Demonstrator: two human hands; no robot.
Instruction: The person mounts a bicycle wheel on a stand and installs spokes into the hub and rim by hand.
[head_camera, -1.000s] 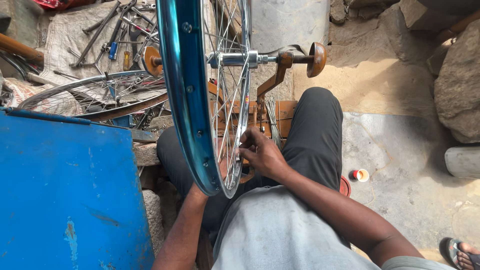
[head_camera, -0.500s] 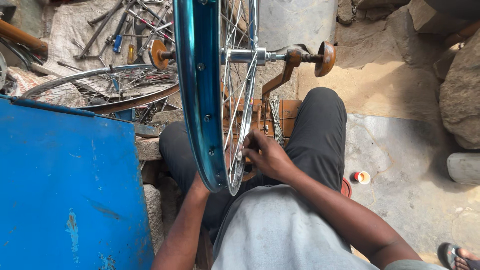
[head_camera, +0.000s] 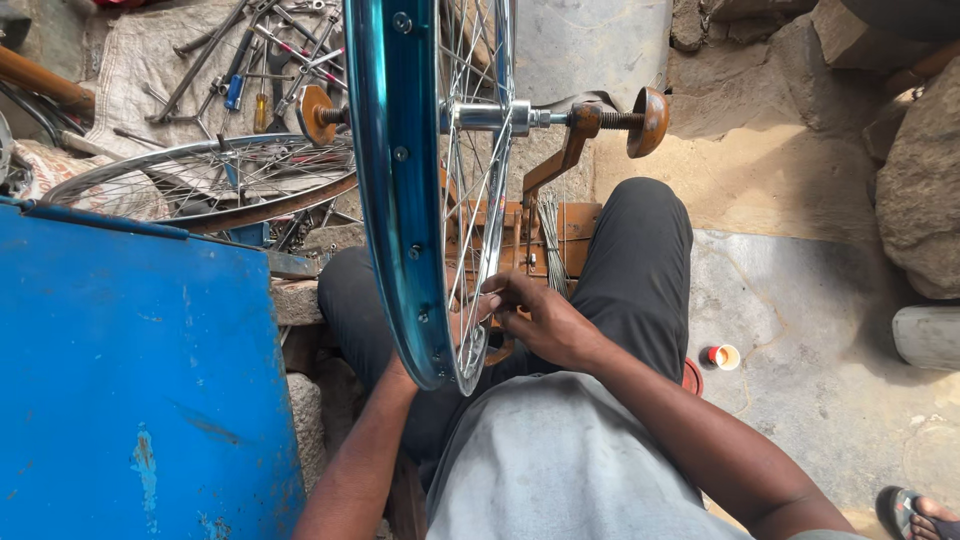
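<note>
Right hand (head_camera: 535, 318): fingers curled, pinching at the spokes (head_camera: 480, 200) near the lower rim; whether a tool sits in the grip cannot be told. Left hand: hidden behind the blue wheel rim (head_camera: 395, 200); only the forearm shows, state unreadable. Rim: upright between the knees, axle clamped in a rusty truing stand (head_camera: 575, 140). Left: blue metal box (head_camera: 130, 370) just beside the rim, a second wheel (head_camera: 200, 180) and scattered tools (head_camera: 250, 60) beyond. Right: bare stone floor (head_camera: 800, 320), small cup (head_camera: 722, 356), rocks (head_camera: 925, 180).
</note>
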